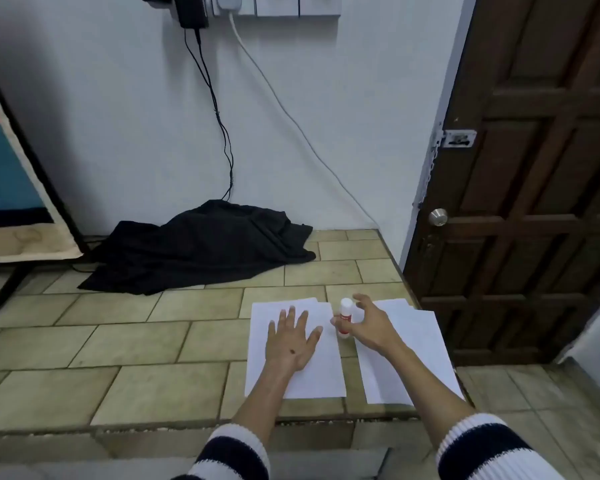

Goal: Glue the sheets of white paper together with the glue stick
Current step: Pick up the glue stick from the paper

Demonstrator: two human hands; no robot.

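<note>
the left hand (291, 337) lies flat, palm down, fingers straight and slightly spread, pressing on the left stack of white paper (298, 375), which rests on the tiled floor (118, 341). a second stack of white paper (416, 341) lies just to the right, apart from the first, with a strip of tile between them.

in that gap the glue stick (345, 317) stands upright, white cap on top, red and white body below. the right hand (368, 323) is curved around it with fingers apart and bent; the thumb appears to touch the lower body of the stick, while the other fingers arch above and to the right of the cap. whether the hand has actually closed on the stick cannot be told. its forearm crosses over the right stack.

both wrists show striped knit cuffs (236, 452). a dark cloth (201, 244) lies heaped by the wall, well apart from the papers.
</note>
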